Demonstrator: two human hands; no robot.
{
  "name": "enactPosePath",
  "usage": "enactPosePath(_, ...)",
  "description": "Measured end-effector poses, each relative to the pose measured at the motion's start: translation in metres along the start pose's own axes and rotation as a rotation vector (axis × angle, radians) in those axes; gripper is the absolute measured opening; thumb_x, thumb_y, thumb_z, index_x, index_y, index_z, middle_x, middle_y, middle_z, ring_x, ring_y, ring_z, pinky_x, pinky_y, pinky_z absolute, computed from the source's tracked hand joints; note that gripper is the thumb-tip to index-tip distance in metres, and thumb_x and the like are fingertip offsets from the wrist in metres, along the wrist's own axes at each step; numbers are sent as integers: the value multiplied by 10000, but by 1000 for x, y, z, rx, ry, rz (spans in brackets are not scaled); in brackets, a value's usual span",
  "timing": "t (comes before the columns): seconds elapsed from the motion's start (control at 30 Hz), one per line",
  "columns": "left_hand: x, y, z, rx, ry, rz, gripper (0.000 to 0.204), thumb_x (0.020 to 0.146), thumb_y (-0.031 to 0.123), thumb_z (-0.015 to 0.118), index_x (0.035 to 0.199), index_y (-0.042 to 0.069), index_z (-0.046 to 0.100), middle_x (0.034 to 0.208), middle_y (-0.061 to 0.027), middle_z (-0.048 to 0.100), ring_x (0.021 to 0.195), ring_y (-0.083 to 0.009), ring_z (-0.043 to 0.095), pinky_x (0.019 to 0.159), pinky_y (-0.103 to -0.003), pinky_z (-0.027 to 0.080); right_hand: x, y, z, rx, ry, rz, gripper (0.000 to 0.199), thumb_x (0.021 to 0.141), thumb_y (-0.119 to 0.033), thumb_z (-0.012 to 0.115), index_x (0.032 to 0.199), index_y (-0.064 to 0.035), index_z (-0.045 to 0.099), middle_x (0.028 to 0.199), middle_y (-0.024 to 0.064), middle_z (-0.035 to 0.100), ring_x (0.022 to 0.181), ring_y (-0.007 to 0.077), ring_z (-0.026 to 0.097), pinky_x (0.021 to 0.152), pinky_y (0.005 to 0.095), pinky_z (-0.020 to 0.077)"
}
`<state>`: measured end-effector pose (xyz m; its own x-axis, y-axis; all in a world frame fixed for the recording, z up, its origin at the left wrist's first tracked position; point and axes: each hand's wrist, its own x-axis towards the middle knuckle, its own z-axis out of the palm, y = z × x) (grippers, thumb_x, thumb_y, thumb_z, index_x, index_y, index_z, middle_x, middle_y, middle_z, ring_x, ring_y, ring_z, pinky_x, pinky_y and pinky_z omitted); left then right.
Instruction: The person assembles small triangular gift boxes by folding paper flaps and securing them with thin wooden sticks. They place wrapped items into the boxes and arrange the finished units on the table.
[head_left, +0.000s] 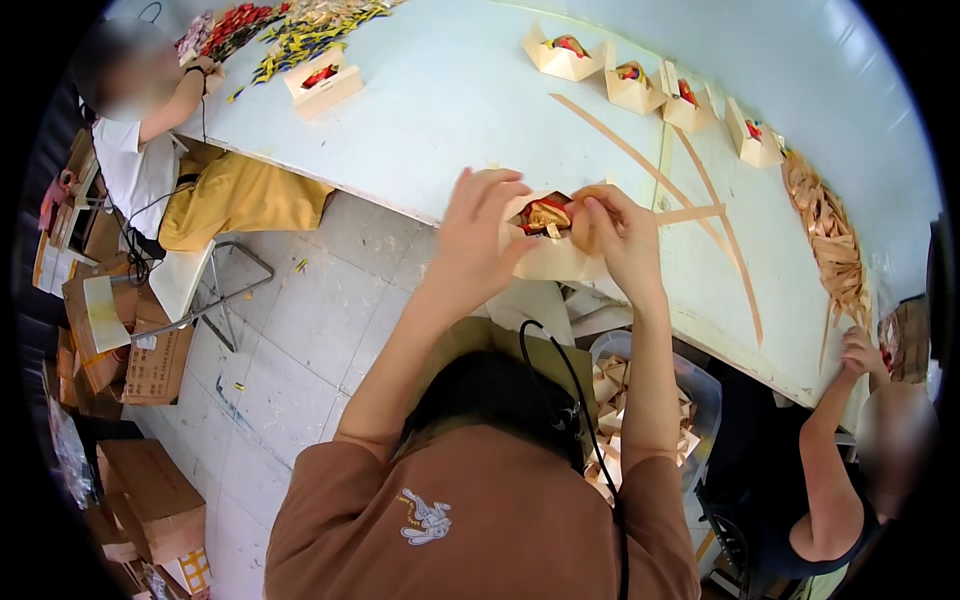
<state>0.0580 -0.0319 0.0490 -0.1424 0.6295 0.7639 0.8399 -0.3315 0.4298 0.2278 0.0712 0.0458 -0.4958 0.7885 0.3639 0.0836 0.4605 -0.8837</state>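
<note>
1. My left hand (478,232) is half curled, fingers bent loosely over the left side of a small pale paper box (553,250), thumb and fingertips pressing its edge.
2. My right hand (622,235) is closed tighter, fingers drawn together and pinching the right rim of the same box.
3. The box sits between my two hands at the near edge of the pale table (450,110), with a red and gold filling (546,213) showing in its open top.
4. Beyond my right hand, a row of similar filled boxes (640,88) stands well apart along the table.
5. To the right of that hand lies a heap of tan paper strips (830,240), where another person's hand (858,350) rests on the table's edge.
6. Far beyond my left hand, another box (322,82) stands near a second person's arm.
7. Below my right hand, a clear bin (690,385) holds folded tan pieces.
</note>
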Motion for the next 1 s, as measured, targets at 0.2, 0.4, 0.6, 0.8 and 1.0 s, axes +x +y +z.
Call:
enactPosePath(0.2,-39,-3,-9,-34,-162,-202,377,746,34,731,1106,50,620,1154,-115,606,1091,-299,574,1015,-461,432,1,-21,-3,188,-41,66,217,1038,-137,449,990,24,587,855,83,661,822,131,641,776,273,512)
enactPosePath(0.4,-42,31,43,274,-116,-58,375,742,67,739,1106,44,649,1059,-122,630,1019,-291,608,1044,-491,422,-1,-24,-2,443,-20,153,235,1063,-184,413,1014,-3,555,901,76,652,813,127,625,762,274,514)
enactPosePath(0.6,-49,18,47,148,-76,-46,396,755,55,725,1142,35,643,1068,-112,626,1054,-280,607,1093,-516,371,-5,-4,-5,283,2,135,215,1044,-148,449,973,11,576,872,71,649,766,105,598,728,255,500)
enactPosePath(0.8,-51,14,45,72,-57,-42,337,770,32,709,1102,74,665,1061,-88,641,1061,-253,615,1104,-525,358,-9,-12,28,273,29,58,217,1032,-139,471,954,17,600,767,29,609,698,87,555,641,236,445)
enactPosePath(1.0,-51,8,16,-34,167,-93,245,848,11,625,1092,40,630,1076,-115,628,1041,-285,622,1023,-464,450,-3,-15,43,7,28,79,215,1002,-177,525,959,7,627,710,71,633,645,141,611,627,276,474)
